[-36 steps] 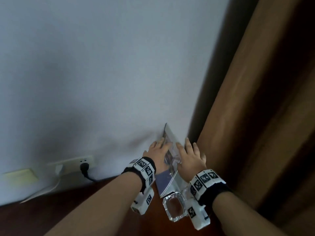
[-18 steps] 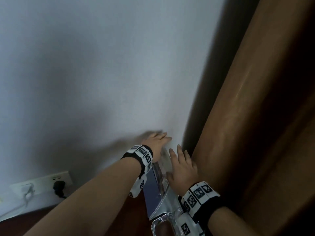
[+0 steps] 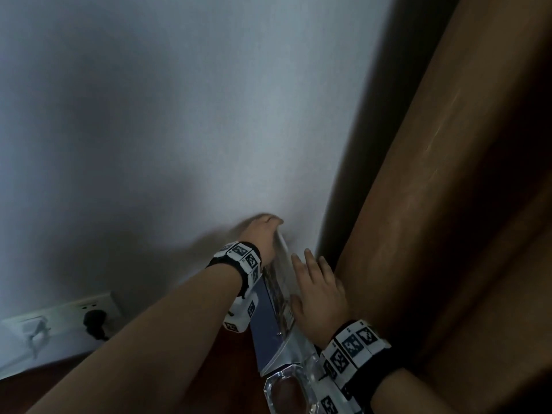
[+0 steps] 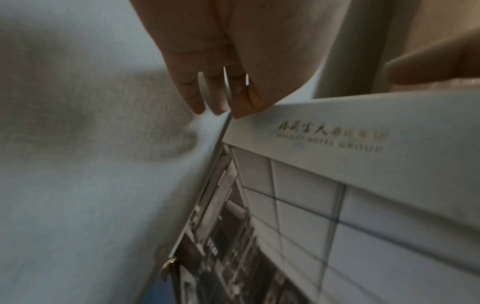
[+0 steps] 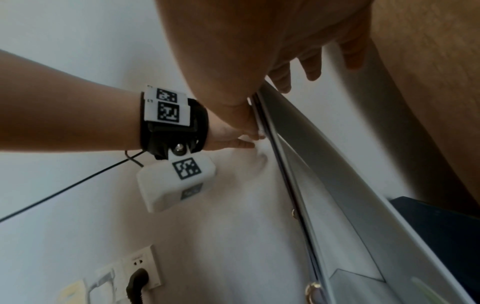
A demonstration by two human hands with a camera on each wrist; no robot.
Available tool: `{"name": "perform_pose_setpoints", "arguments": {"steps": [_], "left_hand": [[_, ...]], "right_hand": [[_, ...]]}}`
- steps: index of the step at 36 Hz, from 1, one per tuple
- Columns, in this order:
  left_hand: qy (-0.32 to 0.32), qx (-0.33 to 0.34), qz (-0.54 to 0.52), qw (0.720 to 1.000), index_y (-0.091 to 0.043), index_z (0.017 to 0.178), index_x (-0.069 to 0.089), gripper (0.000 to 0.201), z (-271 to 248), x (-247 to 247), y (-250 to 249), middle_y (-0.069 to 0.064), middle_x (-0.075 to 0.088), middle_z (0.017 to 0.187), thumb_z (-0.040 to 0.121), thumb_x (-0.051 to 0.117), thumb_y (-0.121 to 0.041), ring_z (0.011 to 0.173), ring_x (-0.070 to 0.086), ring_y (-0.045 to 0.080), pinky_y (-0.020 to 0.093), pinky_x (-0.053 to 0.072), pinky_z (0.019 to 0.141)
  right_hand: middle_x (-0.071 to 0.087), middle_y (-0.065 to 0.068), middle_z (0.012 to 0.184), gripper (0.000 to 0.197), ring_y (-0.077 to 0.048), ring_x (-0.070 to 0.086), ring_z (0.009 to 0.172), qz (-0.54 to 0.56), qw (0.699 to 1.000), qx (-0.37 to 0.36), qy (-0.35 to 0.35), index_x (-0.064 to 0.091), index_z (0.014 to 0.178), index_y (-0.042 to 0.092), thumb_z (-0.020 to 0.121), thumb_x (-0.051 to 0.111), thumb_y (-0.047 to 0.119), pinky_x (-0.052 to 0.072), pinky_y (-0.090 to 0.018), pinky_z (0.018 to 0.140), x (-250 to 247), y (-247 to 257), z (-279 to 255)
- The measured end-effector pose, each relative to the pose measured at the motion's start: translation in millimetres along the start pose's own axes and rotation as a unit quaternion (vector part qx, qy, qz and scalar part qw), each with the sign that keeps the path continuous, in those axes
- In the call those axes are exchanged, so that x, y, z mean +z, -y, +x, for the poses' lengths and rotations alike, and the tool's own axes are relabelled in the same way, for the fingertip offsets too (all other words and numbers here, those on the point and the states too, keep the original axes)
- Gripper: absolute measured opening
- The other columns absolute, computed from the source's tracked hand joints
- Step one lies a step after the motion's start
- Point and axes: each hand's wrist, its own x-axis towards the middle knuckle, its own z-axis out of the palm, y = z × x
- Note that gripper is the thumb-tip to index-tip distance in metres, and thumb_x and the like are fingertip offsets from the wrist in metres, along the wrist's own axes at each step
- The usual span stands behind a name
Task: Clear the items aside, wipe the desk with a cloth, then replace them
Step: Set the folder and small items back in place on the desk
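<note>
A hotel folder [image 3: 276, 297] with a building photo on its white cover [image 4: 363, 185] stands tilted on the dark wooden desk [image 3: 224, 369], close to the white wall and the curtain. My left hand [image 3: 263, 231] is at its top corner; in the left wrist view the fingers [image 4: 197, 98] are behind the edge and the thumb is on the front, pinching it. My right hand [image 3: 316, 291] lies with straight fingers on the folder's front face [image 5: 324, 174]. A clear faceted glass piece [image 3: 286, 392] sits at the folder's foot by my right wrist.
A brown curtain [image 3: 433, 204] hangs right beside the folder and my right hand. At the lower left of the wall is a socket [image 3: 89, 315] with a black plug in it and a white adapter beside it. A dark block [image 5: 441, 226] lies behind the folder.
My left hand has moved from the folder's front up to its top corner and now pinches it. The folder stands steeper and nearer the wall. My right hand stays flat on it.
</note>
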Motion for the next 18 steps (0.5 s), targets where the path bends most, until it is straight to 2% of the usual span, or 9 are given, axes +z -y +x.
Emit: {"name": "perform_pose_setpoints", "arguments": {"steps": [4, 9, 15, 18], "left_hand": [[-0.014, -0.074, -0.063, 0.995, -0.015, 0.144, 0.044, 0.059, 0, -2, -8, 0.008, 0.045, 0.148, 0.089, 0.051, 0.005, 0.134, 0.045, 0.025, 0.032, 0.037, 0.112], [-0.008, -0.106, -0.076, 0.991, -0.012, 0.143, 0.045, 0.048, 0, -7, -18, 0.010, 0.045, 0.147, 0.095, 0.047, -0.001, 0.132, 0.047, 0.027, 0.032, 0.037, 0.110], [-0.019, -0.119, -0.096, 0.988, -0.009, 0.138, 0.049, 0.041, -5, -13, -24, 0.011, 0.046, 0.145, 0.097, 0.045, -0.003, 0.127, 0.050, 0.028, 0.033, 0.039, 0.107], [-0.030, -0.128, -0.108, 0.985, -0.010, 0.136, 0.052, 0.039, -8, -17, -25, 0.010, 0.049, 0.142, 0.098, 0.045, -0.003, 0.124, 0.053, 0.027, 0.030, 0.040, 0.103]], "right_hand": [[-0.002, 0.001, 0.161, 0.070, -0.026, -0.001, 0.147, -0.003, 1.000, -0.006, 0.003, -0.001, 0.152, 0.027, 0.097, 0.042, 0.033, 0.016, -0.046, 0.116, -1, 0, -5], [-0.004, 0.002, 0.161, 0.071, -0.025, -0.001, 0.147, 0.015, 1.000, -0.006, 0.000, -0.001, 0.152, 0.026, 0.096, 0.042, 0.033, 0.016, -0.044, 0.116, 0, -2, -7], [-0.005, 0.007, 0.159, 0.073, -0.020, 0.003, 0.147, 0.158, 0.987, -0.015, -0.027, 0.006, 0.152, 0.027, 0.095, 0.052, 0.023, 0.013, -0.034, 0.120, 18, -6, -3], [-0.003, 0.008, 0.159, 0.075, -0.018, 0.007, 0.146, 0.205, 0.978, -0.013, -0.049, 0.010, 0.151, 0.027, 0.093, 0.058, 0.024, 0.016, -0.035, 0.119, 20, -6, 1]]}}
